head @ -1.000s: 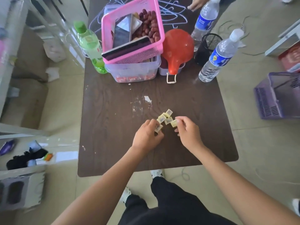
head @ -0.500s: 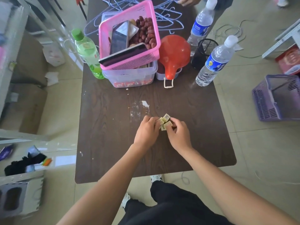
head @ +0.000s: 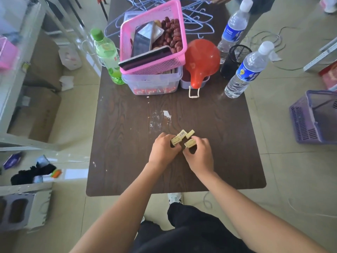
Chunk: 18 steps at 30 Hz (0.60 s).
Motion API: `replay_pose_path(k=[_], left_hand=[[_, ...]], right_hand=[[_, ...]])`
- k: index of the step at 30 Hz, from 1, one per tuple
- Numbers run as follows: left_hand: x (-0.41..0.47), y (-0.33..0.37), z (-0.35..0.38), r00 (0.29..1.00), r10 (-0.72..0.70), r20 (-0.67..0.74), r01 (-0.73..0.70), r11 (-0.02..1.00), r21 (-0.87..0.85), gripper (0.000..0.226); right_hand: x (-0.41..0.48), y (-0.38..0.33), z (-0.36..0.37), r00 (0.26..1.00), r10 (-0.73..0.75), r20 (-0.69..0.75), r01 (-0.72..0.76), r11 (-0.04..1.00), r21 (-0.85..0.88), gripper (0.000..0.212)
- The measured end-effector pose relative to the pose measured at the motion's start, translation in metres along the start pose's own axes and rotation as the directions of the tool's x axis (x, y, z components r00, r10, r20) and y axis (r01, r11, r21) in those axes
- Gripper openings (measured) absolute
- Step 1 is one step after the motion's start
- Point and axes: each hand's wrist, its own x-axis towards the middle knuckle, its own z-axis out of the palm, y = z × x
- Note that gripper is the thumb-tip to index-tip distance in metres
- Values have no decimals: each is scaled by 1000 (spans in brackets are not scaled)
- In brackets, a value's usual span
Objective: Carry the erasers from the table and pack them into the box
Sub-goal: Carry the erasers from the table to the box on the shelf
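Several small yellow-wrapped erasers lie in a cluster in the middle of the dark wooden table [head: 127, 161]. My left hand [head: 164, 150] is closed on one eraser [head: 176, 140] at the cluster's left. My right hand [head: 199, 156] pinches another eraser [head: 190, 143] at the cluster's near right. Two more sit just beyond my fingers: one with a barcode label [head: 182, 134] and one [head: 190, 133] to its right. A clear plastic box [head: 153, 83] stands at the table's far side under a pink basket [head: 155, 39].
A green bottle [head: 107, 53], a red funnel [head: 200, 61], a black mesh cup [head: 235, 61] and two water bottles [head: 246, 70] line the far half. Wire hangers lie behind. A purple basket [head: 313, 117] is on the floor at right. White crumbs [head: 158, 119] lie past the erasers.
Both hands have closed in on the eraser cluster from either side, and the erasers are now bunched tighter between my fingers. The view has tilted slightly.
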Motion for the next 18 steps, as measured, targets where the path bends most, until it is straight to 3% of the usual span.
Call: replay_pose_path(k=[7,11,14,18], left_hand=[[-77,-47,-50,966,-184,-181,198,978,62,22],[-119,-73,-80,919,-329,-219,328,944,-38,27],[-153,-95,-105,874,-413,-256,398,911,-113,28],[-206,-125,-149,782,-507,-363,460,862,-213,30]], right_hand=[[-22,-5,-15,998,57,35,-59,996,63,43],[-43,-59,4,981,-92,173,68,988,137,44],[-57,-121,27,860,-330,389,280,943,181,42],[-80,-214,57,654,-536,534,467,841,273,41]])
